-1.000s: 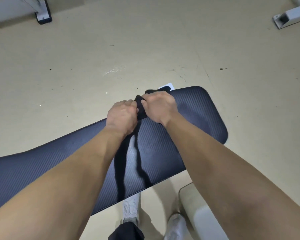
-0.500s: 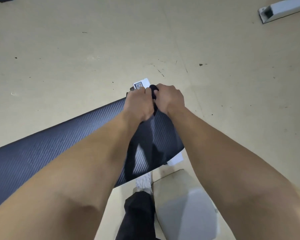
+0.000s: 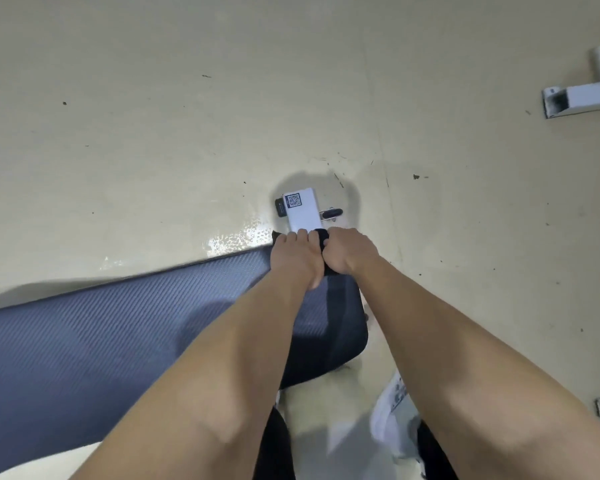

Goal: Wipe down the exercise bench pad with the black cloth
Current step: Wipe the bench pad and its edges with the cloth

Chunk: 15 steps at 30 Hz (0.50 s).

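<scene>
The dark blue textured bench pad (image 3: 101, 341) runs from the lower left to its rounded end near the middle. The black cloth (image 3: 321, 237) is bunched at the pad's far end corner, mostly hidden under my fists. My left hand (image 3: 297, 256) and my right hand (image 3: 350, 252) sit side by side, both clenched on the cloth and pressing it against the pad's far edge. Only small black bits of cloth show between and beside the knuckles.
Just beyond my hands, a white bench frame foot (image 3: 302, 211) with a QR sticker and a black knob rests on the beige floor (image 3: 187, 116). A white metal frame bar (image 3: 582, 98) lies at the right edge. My white shoe (image 3: 392, 420) stands below the pad's end.
Both hands have slid the cloth along the pad to its end corner. My view has shifted, so the white frame foot beyond the pad now shows fully.
</scene>
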Motion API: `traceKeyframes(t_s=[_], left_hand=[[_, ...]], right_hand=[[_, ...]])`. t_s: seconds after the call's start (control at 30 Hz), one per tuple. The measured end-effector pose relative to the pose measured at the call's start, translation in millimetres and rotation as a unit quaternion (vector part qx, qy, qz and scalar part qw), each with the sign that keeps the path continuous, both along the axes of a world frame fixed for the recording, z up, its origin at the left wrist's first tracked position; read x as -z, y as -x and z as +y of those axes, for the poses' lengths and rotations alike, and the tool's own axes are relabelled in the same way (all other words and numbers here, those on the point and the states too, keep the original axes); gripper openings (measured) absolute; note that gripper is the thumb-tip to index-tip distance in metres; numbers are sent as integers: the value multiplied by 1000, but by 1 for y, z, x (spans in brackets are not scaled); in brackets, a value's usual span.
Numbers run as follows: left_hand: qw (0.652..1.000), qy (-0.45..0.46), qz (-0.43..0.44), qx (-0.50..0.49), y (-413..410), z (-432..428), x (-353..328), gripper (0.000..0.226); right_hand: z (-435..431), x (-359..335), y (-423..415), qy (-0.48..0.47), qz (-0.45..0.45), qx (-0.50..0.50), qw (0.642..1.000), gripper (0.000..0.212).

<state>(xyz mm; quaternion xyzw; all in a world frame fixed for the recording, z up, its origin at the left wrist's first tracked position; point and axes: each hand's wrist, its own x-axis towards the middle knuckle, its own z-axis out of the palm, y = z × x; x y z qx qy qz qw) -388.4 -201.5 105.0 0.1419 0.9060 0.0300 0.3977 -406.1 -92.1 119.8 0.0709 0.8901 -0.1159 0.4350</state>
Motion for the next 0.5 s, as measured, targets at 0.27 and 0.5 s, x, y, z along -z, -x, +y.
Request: traceKeyframes(t_s=[0.27, 0.5], left_hand=[[993, -16, 33, -116, -6, -37, 0, 38], [967, 143, 21, -210, -25, -113, -16, 47]], right_hand=[[-46, 0, 18, 70, -53, -73, 993, 25], [-127, 17, 31, 162, -115, -232, 952, 39]])
